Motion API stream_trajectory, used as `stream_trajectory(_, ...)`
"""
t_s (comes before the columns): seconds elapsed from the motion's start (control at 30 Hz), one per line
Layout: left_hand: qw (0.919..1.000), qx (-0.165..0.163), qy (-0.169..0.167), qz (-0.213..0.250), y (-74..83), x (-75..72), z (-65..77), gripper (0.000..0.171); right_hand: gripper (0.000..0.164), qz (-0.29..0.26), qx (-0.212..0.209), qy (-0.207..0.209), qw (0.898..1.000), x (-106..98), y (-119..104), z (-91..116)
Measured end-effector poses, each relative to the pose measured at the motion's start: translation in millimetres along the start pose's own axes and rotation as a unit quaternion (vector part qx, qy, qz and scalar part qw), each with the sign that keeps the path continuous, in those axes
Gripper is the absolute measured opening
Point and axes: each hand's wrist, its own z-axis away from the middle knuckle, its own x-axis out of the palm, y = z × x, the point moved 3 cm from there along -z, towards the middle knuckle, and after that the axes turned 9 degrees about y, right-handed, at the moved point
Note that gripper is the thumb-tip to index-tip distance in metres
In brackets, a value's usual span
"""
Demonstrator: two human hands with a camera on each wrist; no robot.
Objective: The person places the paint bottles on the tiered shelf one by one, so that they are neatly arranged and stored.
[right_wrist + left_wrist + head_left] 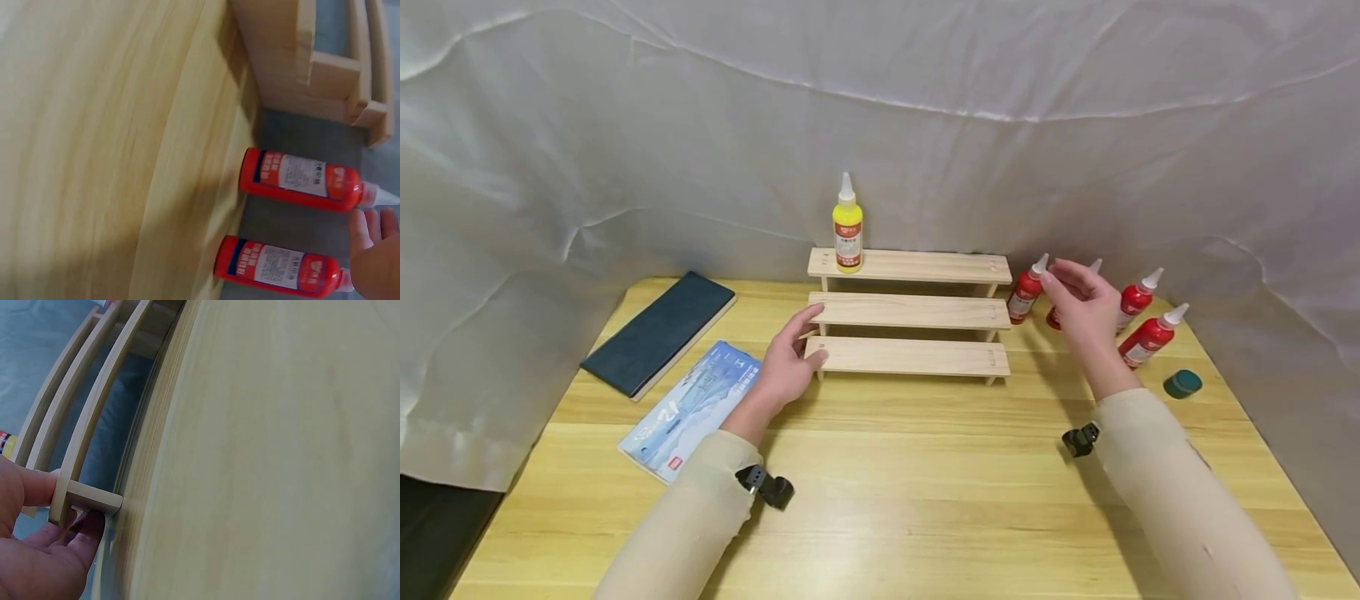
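A three-tier wooden shelf (910, 311) stands at the back of the table. My left hand (786, 367) grips its left end; in the left wrist view the thumb (39, 486) presses on the front plank, with fingers underneath by the leg. On the top tier, toward the left, a yellow squeeze bottle (848, 233) with a white nozzle is upright. Several red squeeze bottles stand right of the shelf. My right hand (1086, 312), fingers loosely bent, hovers beside the nozzle of the nearest-to-shelf red bottle (303, 180); contact is unclear. Another red bottle (281, 267) is partly hidden behind that hand in the head view.
A small dark green jar (1182, 383) sits in front of the red bottles at the right edge. On the left lie a dark notebook (658, 333) and a blue-and-white booklet (692, 408). A grey cloth (925, 150) hangs behind the table.
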Motion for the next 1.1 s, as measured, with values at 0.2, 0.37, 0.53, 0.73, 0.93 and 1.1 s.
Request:
stream_trajectory(0.2,1.0000,0.006,-0.001,-0.001,0.3,-0.3,0.5,0.071,0.048,0.032,0.017,0.010,0.999,6.5,8.8,-9.8)
stream_trajectory(0.37,1.0000,0.003,-0.002,-0.006,-0.2,-0.3,0.2,0.071,0.051,0.053,0.031,0.007,0.998,11.3,17.6,-16.8)
stream_trajectory(0.53,0.9999,0.002,-0.002,-0.012,-0.2,0.0,0.4,0.071,0.052,0.070,0.027,0.004,0.997,16.5,22.7,-19.7)
stream_trajectory(0.73,0.9999,0.000,0.001,-0.015,0.1,0.6,1.9,0.071,0.053,0.089,0.029,-0.002,0.996,20.2,25.2,-19.4)
stream_trajectory(0.93,1.0000,-0.002,0.001,-0.002,-1.1,-0.6,1.8,0.071,0.052,0.118,0.028,-0.002,0.993,22.4,28.1,-20.8)
stream_trajectory(1.1,1.0000,-0.001,-0.002,0.001,-0.5,0.1,0.8,0.071,0.053,0.135,0.026,0.000,0.990,21.4,30.8,-23.1)
